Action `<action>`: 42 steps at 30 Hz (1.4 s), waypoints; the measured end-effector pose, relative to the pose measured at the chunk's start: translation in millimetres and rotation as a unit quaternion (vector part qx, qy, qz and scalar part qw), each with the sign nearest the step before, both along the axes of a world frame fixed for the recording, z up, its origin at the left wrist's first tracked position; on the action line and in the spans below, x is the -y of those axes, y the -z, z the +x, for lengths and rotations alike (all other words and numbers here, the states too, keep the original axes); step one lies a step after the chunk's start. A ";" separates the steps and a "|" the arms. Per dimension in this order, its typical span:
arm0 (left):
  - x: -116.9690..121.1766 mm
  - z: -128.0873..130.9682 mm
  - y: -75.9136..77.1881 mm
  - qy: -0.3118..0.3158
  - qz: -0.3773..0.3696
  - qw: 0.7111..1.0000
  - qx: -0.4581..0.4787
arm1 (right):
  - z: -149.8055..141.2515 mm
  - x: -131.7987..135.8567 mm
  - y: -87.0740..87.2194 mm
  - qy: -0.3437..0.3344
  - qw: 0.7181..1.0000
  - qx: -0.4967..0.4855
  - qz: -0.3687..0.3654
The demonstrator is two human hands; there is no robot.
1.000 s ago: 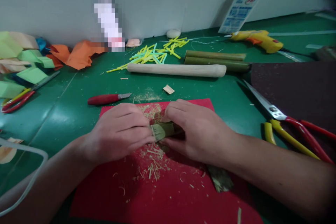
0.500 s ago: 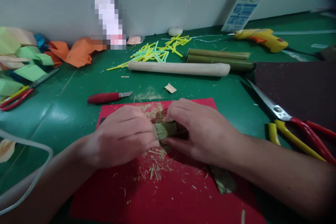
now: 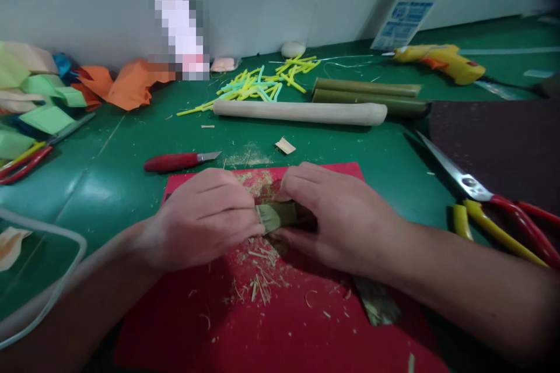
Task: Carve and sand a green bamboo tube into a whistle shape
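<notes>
Over a red mat (image 3: 289,338), both hands meet on a short green bamboo piece (image 3: 282,215). My left hand (image 3: 210,218) is closed in a fist around its left end, where the surface looks paler and scraped; whatever else lies under those fingers is hidden. My right hand (image 3: 336,215) grips the other end between thumb and fingers, covering most of it. Fine shavings (image 3: 262,282) are scattered on the mat just below the hands. A greenish, flat-looking piece (image 3: 377,300) pokes out from under my right forearm. Beyond the mat lies a red-handled carving knife (image 3: 179,161).
A peeled pale stick (image 3: 300,112) lies behind the mat, near green bamboo lengths (image 3: 371,99) and yellow-green strips (image 3: 249,84). Scissors (image 3: 476,186) sit at right, other scissors (image 3: 30,163) at left. A yellow glue gun (image 3: 455,64) rests at the back. A white cable (image 3: 65,280) crosses my left forearm.
My left fist has shifted very slightly on the bamboo piece. The view has tilted a little; both hands keep their hold.
</notes>
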State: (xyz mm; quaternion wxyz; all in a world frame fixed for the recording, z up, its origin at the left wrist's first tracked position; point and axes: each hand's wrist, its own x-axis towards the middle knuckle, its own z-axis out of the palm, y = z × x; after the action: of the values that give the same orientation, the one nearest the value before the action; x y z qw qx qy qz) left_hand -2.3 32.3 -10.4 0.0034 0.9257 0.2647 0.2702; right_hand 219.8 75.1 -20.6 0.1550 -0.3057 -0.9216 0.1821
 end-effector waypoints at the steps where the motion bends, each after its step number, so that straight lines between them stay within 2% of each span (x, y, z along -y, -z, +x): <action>1: 0.8 0.4 0.0 -0.003 -0.003 1.000 -0.005 | 0.1 -0.3 0.3 -0.001 1.000 0.001 -0.001; 5: 5.5 3.0 -0.2 -0.015 -0.049 0.999 -0.010 | -0.2 -2.5 0.7 -0.017 1.000 0.010 -0.019; 9: 2.3 3.6 -0.4 0.002 -0.024 1.000 -0.001 | -1.4 -4.0 0.2 0.000 0.999 0.019 -0.027; 17: -6.5 -0.5 1.5 -0.035 0.035 0.999 -0.017 | -1.2 -2.7 -0.3 0.010 0.999 0.026 -0.022; 22: 0.7 3.1 -1.4 -0.011 -0.016 1.000 -0.005 | -1.5 -2.6 -3.0 0.003 0.998 0.044 -0.036; 26: -0.8 3.0 0.4 -0.013 -0.008 1.000 -0.004 | -1.8 -3.4 -1.7 0.011 0.999 0.036 -0.027; 36: -7.8 3.7 4.8 -0.043 0.006 0.999 0.014 | -1.3 -3.7 -0.4 0.021 0.999 0.033 -0.016; 42: -11.1 -2.4 3.8 -0.098 0.006 0.995 0.019 | -1.1 -3.5 -0.8 0.014 0.999 0.038 -0.027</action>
State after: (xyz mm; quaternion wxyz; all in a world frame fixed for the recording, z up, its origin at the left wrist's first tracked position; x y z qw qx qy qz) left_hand -4.7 43.4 -14.2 -0.0234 0.8901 0.3523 0.2881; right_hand 218.7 78.7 -19.8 0.1139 -0.3297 -0.9172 0.1926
